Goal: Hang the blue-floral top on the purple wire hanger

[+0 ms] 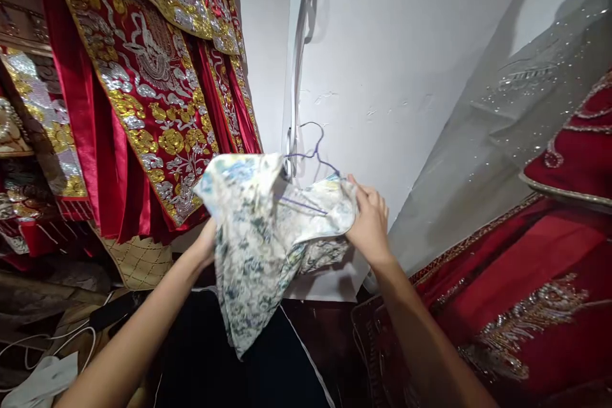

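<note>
A white garment with a blue, green and yellow floral print [258,229] hangs spread out in front of me. Inside its neck opening sits a thin purple hanger [316,154], its hook pointing up close to the wall. My right hand [370,220] is closed on the garment's right shoulder edge, near that end of the hanger. At the other side, my left hand [208,241] reaches behind the cloth and bears up its raised left part; the fabric hides those fingers. The lower end of the garment droops to a point over my dark clothing.
Red costumes with gold and silver embroidery [157,76] hang at the left. More red beaded garments [535,293] and a sheer sparkly cover [507,102] are on the right. A white wall [406,44] with a vertical metal rail [295,64] stands ahead. White cables [90,338] lie lower left.
</note>
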